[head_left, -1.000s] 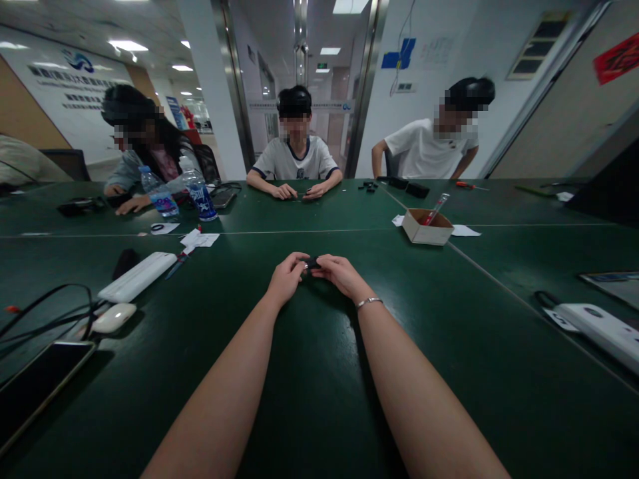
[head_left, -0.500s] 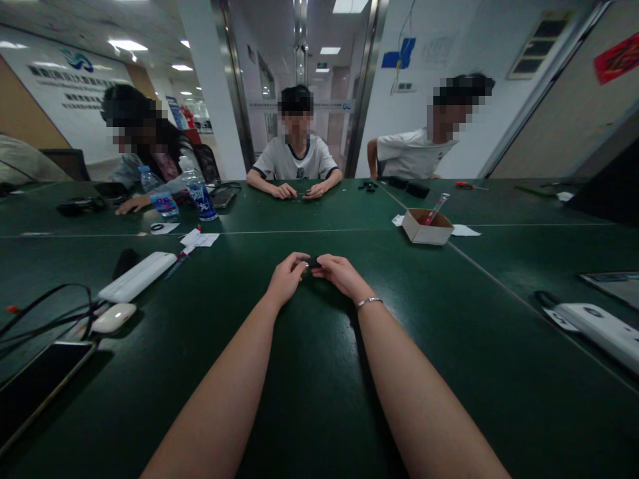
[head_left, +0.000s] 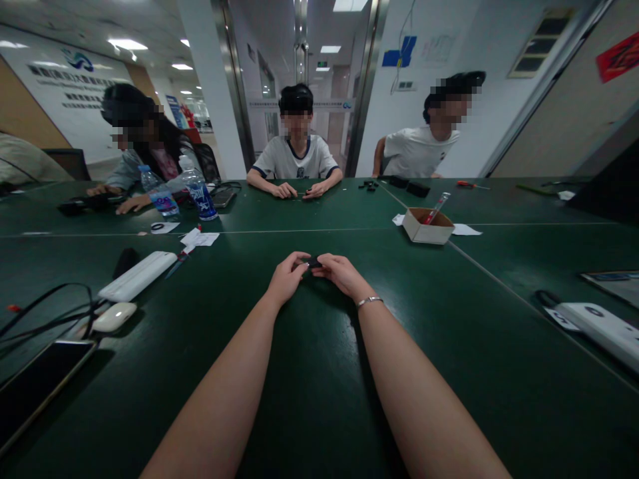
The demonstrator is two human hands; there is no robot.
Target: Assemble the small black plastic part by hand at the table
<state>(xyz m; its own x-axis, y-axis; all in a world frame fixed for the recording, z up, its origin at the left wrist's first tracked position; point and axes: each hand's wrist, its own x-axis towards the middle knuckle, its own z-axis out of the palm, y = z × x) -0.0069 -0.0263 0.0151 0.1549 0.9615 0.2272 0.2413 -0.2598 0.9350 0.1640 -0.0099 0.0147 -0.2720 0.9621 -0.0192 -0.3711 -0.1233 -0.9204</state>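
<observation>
A small black piece (head_left: pixel 314 262), too small to name more exactly, sits between my two hands over the middle of the green table (head_left: pixel 309 372). My left hand (head_left: pixel 288 277) pinches its left end between thumb and fingers. On the other end are the closed fingers of my right hand (head_left: pixel 341 272), which has a silver bracelet (head_left: pixel 369 301) at the wrist. The fingertips cover much of the piece. Both forearms reach forward across the tabletop.
A cardboard box (head_left: pixel 428 231) with a red-and-clear tool stands ahead right. Leftward lie a white power strip (head_left: pixel 137 276), a white mouse (head_left: pixel 114 318) and a phone (head_left: pixel 44 386). Two bottles (head_left: pixel 200 193) stand farther back. Another power strip (head_left: pixel 599 326) lies right. Three people sit opposite.
My hands keep their grip on the black piece, nearly unmoved. The person at the far right has shifted posture, and the person at the left now has a hand at the black object there.
</observation>
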